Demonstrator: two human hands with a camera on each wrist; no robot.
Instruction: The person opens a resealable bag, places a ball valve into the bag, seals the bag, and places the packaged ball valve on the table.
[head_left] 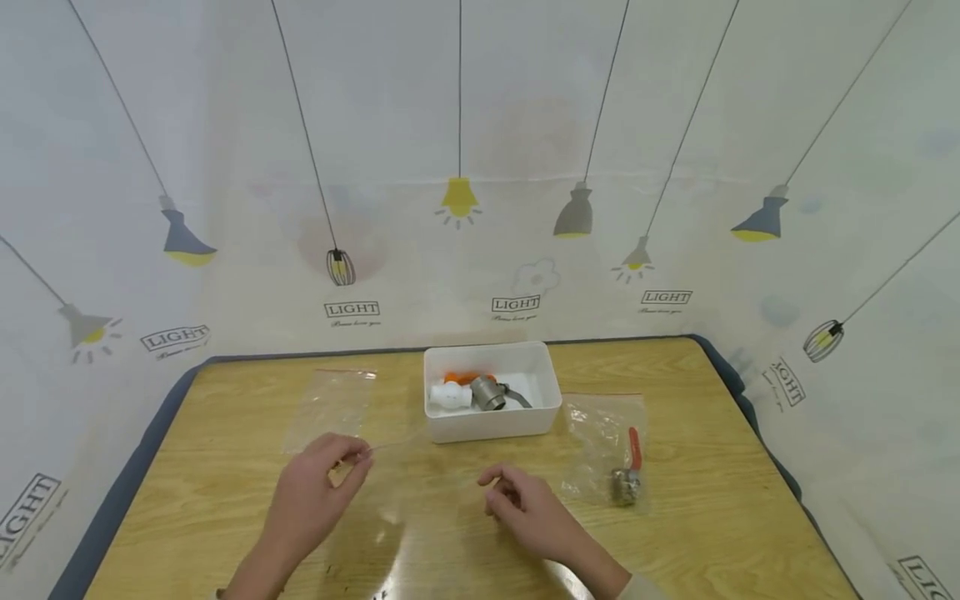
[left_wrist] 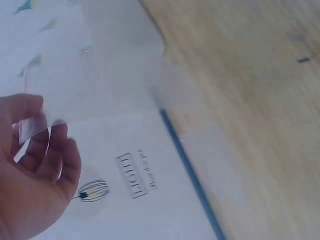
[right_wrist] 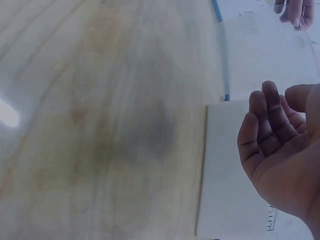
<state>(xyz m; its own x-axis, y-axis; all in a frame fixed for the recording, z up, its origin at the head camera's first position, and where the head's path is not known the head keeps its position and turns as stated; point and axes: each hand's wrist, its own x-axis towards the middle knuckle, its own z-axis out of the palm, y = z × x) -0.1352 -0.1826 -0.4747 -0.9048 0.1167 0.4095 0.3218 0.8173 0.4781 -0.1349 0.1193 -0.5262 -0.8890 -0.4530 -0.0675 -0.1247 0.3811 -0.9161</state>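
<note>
My left hand (head_left: 318, 490) pinches the edge of a clear plastic bag (right_wrist: 262, 55) between thumb and fingers. In the head view the bag is seen nearly edge-on, so little of it shows. My right hand (head_left: 531, 518) hovers over the table with its fingers loosely bent and nothing in them. Ahead of both hands stands a white plastic bin (head_left: 491, 430). Inside it are a grey metal valve body (head_left: 487, 393) with a dark lever (head_left: 516, 397), a white fitting (head_left: 451, 395) and an orange piece (head_left: 468, 377), partly hidden.
Flat on the wooden table (head_left: 690, 433) lies another clear bag (head_left: 330, 404), left of the bin. To the right, a clear bag (head_left: 592, 425) has a ball valve (head_left: 625, 486) with a red handle (head_left: 635, 448) in or on it. Patterned curtains surround the table's far sides.
</note>
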